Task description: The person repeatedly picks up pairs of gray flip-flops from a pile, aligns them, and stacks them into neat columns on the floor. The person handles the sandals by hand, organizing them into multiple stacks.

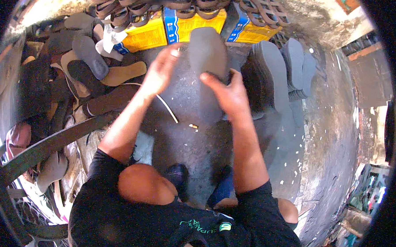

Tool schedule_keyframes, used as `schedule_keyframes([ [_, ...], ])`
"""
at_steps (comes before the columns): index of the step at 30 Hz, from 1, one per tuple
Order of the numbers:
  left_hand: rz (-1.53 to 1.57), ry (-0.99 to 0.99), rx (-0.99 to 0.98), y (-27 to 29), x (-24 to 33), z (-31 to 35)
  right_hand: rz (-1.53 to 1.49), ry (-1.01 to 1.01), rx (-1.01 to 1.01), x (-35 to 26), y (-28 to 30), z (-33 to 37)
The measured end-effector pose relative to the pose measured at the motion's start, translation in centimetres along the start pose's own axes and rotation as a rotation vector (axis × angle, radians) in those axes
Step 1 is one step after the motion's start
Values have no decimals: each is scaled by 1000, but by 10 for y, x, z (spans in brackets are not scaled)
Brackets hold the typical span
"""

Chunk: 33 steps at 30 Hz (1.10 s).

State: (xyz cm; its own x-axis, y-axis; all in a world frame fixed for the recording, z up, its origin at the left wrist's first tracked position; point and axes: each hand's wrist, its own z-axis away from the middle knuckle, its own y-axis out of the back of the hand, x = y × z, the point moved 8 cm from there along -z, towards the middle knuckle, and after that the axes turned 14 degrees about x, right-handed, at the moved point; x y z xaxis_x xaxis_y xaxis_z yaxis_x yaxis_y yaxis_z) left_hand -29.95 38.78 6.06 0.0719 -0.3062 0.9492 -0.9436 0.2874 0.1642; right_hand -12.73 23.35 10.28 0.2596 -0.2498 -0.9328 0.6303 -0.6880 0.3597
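My right hand (234, 94) grips a grey shoe sole (205, 46), its thumb on the upper face and its fingers behind the right edge. The sole is raised above the dark floor, its rounded end pointing away from me. To the left of it, my left hand (160, 71) is held up, apart from the sole, with its fingers loosely bent and nothing visible in them. Motion softens its outline. Right of my right hand stands a thick stack of grey soles (271, 69), with another stack of soles (295, 68) beyond it.
Yellow and blue boxes (146, 35) line the back, with brown strapped sandals (141, 8) piled on top. Loose soles (88, 57) heap up at the left beside a dark curved bar (60, 135). A thin pale strip (168, 109) and a small stub (193, 126) lie on the floor.
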Motion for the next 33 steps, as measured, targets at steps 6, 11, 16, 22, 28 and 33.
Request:
schedule_keyframes([
  [6, -300, -585, -139, -112, 90, 47, -147, -396, -23, 84, 45, -33],
  [11, -561, -625, -308, -144, 71, 66, -352, -484, -9, 110, 44, -30],
  [16, -615, -608, -253, -139, 66, 63, -752, -595, 32, 122, 34, -15],
  [22, -668, -673, -221, -142, 77, 66, -664, -705, 180, 173, 24, -8],
  [28, -721, -661, -250, -132, 81, 63, -868, -774, -29, 214, -16, -1],
  [33, -716, -623, -233, -122, 73, 64, -795, -691, -54, 217, -22, 10],
])
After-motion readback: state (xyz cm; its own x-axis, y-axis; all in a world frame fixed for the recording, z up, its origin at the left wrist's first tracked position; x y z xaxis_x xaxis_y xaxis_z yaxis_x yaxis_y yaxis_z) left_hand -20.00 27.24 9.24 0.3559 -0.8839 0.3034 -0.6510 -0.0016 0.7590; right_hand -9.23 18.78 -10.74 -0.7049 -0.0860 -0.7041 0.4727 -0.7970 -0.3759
